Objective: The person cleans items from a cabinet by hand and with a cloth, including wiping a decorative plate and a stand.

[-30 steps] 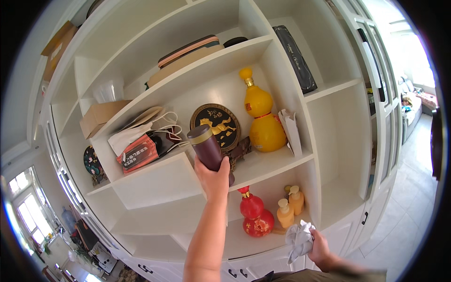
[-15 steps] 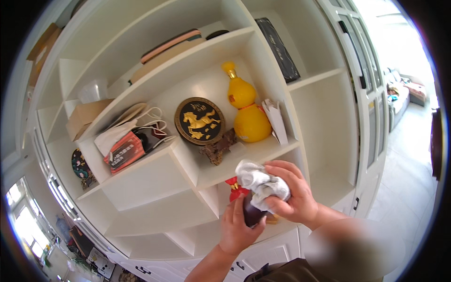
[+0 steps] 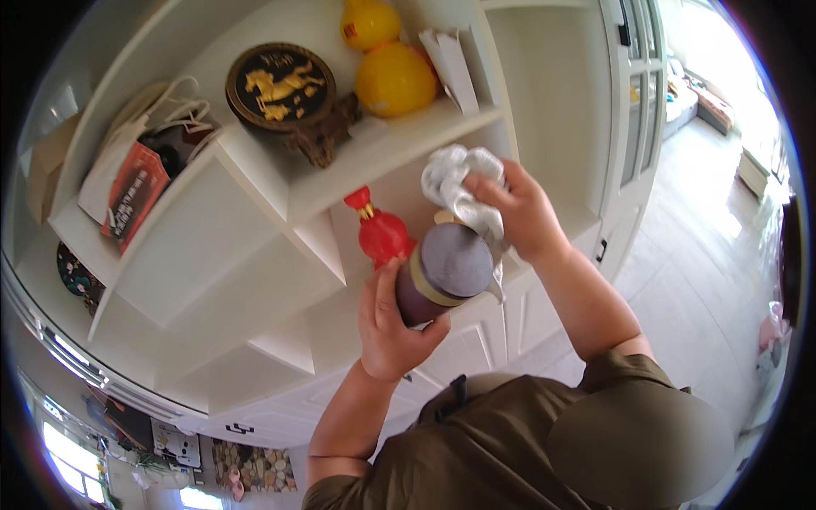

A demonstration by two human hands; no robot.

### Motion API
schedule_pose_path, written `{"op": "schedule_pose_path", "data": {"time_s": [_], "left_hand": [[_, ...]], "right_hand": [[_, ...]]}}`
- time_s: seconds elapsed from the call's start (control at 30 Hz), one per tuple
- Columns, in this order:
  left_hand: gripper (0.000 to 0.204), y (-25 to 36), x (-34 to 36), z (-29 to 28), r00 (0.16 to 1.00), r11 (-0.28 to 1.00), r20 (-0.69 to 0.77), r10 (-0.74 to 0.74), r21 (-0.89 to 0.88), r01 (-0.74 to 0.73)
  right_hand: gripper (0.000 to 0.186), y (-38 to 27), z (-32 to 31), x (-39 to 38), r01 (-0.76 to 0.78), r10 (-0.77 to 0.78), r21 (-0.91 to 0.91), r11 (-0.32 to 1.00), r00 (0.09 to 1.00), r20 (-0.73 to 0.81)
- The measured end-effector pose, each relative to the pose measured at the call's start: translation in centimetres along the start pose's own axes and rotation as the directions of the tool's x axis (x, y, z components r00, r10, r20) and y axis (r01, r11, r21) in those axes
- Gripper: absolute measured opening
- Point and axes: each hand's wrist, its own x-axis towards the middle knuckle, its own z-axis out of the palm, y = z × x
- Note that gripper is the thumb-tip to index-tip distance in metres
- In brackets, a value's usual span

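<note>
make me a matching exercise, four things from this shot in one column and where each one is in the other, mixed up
1. purple container
2. cloth
3. round horse plaque
4. red gourd-shaped bottle

A. left of the yellow gourd-shaped bottle
B. in the right hand
C. in a lower cabinet compartment
D. in the left hand

Pairs: 1-D, 2-B, 3-A, 4-C
</note>
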Motion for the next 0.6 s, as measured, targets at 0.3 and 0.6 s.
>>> {"op": "schedule_pose_path", "data": {"time_s": [0.3,0.6], "left_hand": [[0.089,-1.2,-3.5,-0.1,0.986,0.989,0.091,-0.137,-0.046,0.141],[0.086,-1.2,-6.6,0.5,0.978,0.995,0.205,0.033,-0.096,-0.014]], "right_hand": [[0.037,-0.6,-0.3,-6.3,0.12,-0.131,0.191,0.974,0.99,0.043],[0.041,-1.1,0.5,-9.6,0.31,-0.226,-0.502,0.808,0.949,0.221]]}}
